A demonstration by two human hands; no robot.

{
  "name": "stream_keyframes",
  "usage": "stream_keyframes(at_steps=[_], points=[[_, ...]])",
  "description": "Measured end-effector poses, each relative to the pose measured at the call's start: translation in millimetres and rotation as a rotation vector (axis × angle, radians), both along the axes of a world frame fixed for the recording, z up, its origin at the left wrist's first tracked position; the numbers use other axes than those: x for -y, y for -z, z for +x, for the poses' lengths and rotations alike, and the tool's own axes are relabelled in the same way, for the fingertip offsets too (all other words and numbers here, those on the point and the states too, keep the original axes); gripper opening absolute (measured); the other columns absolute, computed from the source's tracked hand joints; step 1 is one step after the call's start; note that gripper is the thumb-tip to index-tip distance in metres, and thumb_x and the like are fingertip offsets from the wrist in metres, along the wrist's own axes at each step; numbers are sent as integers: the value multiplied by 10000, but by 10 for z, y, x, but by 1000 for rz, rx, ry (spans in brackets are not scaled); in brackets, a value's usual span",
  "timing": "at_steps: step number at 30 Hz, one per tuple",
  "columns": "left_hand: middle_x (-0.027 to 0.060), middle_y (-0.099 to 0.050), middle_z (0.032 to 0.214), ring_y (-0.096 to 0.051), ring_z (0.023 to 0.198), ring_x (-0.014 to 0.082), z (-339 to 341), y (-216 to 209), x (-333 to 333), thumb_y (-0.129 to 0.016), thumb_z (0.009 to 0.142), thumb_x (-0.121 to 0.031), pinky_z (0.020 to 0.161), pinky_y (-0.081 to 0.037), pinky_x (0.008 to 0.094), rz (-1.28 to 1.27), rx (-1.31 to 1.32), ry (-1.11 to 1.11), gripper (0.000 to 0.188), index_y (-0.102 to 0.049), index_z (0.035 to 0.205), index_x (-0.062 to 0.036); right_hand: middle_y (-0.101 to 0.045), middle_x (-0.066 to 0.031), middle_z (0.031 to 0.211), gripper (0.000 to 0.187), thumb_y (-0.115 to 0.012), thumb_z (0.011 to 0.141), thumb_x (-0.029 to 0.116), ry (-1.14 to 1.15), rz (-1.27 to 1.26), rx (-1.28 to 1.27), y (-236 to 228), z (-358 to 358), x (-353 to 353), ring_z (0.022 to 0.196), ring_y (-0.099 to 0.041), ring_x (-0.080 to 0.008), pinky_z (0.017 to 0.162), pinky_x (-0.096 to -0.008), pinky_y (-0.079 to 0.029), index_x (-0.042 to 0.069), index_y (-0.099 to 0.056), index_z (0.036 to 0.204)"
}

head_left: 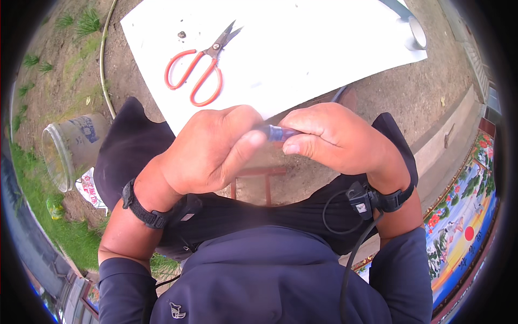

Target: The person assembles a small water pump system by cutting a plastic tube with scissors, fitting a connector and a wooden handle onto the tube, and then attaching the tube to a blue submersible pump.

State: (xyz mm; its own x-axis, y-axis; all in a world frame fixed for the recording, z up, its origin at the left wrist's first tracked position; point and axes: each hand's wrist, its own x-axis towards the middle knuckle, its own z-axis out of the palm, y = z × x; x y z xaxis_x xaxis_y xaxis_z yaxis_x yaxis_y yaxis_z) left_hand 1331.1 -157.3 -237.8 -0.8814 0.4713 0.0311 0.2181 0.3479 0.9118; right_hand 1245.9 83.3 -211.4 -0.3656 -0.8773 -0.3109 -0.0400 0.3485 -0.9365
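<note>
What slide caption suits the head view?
Left hand and right hand hold a small purplish cylinder near red-handled metal scissors on a white sheet.

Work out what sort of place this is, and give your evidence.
Probably an outdoor yard or garden: there is bare soil, with grass tufts and a plastic bucket on the ground.

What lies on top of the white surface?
Orange-handled scissors, a small dark clump and, at the right edge, a roll. The left hand covers part of the near edge, so anything there is hidden.
</note>
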Motion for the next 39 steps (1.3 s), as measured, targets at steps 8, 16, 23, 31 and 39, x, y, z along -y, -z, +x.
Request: stream_keyframes(at_steps=[8, 16, 23, 31, 39], points=[[132, -512, 747, -534, 566, 331, 30, 5, -26, -516, 1013, -252, 528, -416, 417, -69, -215, 61, 239, -524, 1011, -13, -543, -192, 736, 255, -593, 972, 238, -94, -5, 112, -56, -24, -29, 678, -514, -341, 664, -411, -439, -12, -611, 926], [121, -515, 723, -514, 525, 312, 142, 26, -101, -519, 1002, -227, 512, -415, 401, -13, -236, 70, 212, -509, 974, -17, -582, -189, 763, 262, -636, 949, 272, -141, 2, -84, -103, 84, -54, 705, -560, -393, 634, -450, -432, 13, -618, 912], [134, -548, 700, -552, 542, 280, 257, 65, -172, -454, 1036, -214, 538, -437, 375, 70, -32, -23, 246, -523, 988, 16, -654, -149, 811, 229, -740, 847, 206, -14, -20, -485, -22, 241, -26, 721, -636, -377, 602, -424, -491, 23, -667, 963], [51, -554, 693, -474, 565, 113, 272, 39, -274, -361, 1088, -248, 560, -408, 289, 231, 248, -78, 325, -530, 956, -4, -642, -88, 728, 226, -660, 908, 327, 25, 35, -653, -54, 272, -12, 686, -649, -332, 587, -442, -484, 105, -627, 893], [65, -585, 802, -526, 717, 116, 259, -21, -302, -382, 1098, -214, 655, -456, 295, 437, 643, -156, 314, -578, 974, -3, -569, -87, 666, 288, -771, 808, 245, -29, 45, -799, -50, 222, -1, 599, -590, -317, 519, -397, -440, 63, -668, 1007]])
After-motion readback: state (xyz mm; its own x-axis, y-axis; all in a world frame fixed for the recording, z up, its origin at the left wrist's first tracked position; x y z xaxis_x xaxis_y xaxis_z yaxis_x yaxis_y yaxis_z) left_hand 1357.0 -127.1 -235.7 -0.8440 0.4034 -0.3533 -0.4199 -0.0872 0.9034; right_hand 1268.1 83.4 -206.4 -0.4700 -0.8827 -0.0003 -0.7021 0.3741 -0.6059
